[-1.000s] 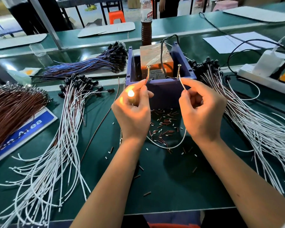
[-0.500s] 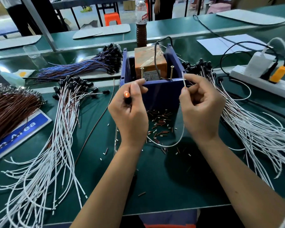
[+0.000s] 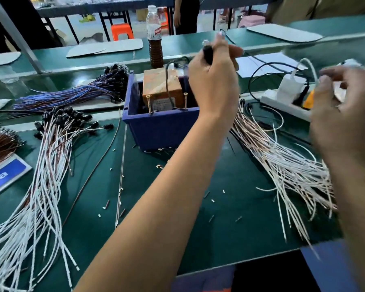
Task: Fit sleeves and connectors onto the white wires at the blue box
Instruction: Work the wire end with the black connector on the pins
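— Both hands are being seen raised off the blue box [image 3: 160,127] since a moment ago; the left hand [image 3: 214,81] is being held above its far right corner.

— What is being gripped?

— A black connector [image 3: 208,53] is being pinched in the left grip. The right hand [image 3: 346,114] is being blurred near the counter's [image 3: 230,239] right edge; its grip cannot be told.

— And the white wires [image 3: 287,165]?

— They are being left fanned toward the right edge.

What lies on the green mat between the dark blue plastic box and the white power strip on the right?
In the head view, a fanned bundle of white wires lies between the dark blue plastic box and the white power strip.
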The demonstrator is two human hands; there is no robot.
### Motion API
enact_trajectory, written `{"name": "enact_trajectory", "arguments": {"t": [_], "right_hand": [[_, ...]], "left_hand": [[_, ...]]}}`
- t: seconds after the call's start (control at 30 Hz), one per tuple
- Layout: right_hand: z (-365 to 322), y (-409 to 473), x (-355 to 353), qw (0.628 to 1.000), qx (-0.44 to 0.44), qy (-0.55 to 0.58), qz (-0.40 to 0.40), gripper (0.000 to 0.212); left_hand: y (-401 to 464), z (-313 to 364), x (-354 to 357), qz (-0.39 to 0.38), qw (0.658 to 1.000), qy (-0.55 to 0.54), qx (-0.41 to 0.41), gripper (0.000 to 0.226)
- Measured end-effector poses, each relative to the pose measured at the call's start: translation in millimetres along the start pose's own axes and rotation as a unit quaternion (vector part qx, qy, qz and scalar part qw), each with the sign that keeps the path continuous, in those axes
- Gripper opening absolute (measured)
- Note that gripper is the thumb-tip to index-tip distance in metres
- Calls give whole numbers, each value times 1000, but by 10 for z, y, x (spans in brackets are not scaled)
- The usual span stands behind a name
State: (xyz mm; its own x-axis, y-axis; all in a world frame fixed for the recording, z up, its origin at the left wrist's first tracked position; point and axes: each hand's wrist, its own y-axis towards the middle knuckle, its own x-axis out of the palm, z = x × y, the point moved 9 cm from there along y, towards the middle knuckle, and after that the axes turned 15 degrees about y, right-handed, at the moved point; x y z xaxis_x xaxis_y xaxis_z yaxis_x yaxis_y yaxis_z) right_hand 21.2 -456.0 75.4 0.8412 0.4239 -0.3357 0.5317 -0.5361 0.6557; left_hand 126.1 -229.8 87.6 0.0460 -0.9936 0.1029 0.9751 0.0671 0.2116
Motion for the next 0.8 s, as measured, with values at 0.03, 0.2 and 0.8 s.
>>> {"name": "enact_trajectory", "arguments": {"t": [0.03,0.2,0.8], "right_hand": [[-189,-18,63,997,-55,19,-56,40],[-447,-247,386,940,-57,73,-329,36],[219,-344,219,882,90,-195,-419,39]], "left_hand": [[5,-33,104,-15,999,-23,-29,41],[206,76,368,-48,981,-158,-106,38],[565,-710,716,-79,957,-101,-260,18]]}}
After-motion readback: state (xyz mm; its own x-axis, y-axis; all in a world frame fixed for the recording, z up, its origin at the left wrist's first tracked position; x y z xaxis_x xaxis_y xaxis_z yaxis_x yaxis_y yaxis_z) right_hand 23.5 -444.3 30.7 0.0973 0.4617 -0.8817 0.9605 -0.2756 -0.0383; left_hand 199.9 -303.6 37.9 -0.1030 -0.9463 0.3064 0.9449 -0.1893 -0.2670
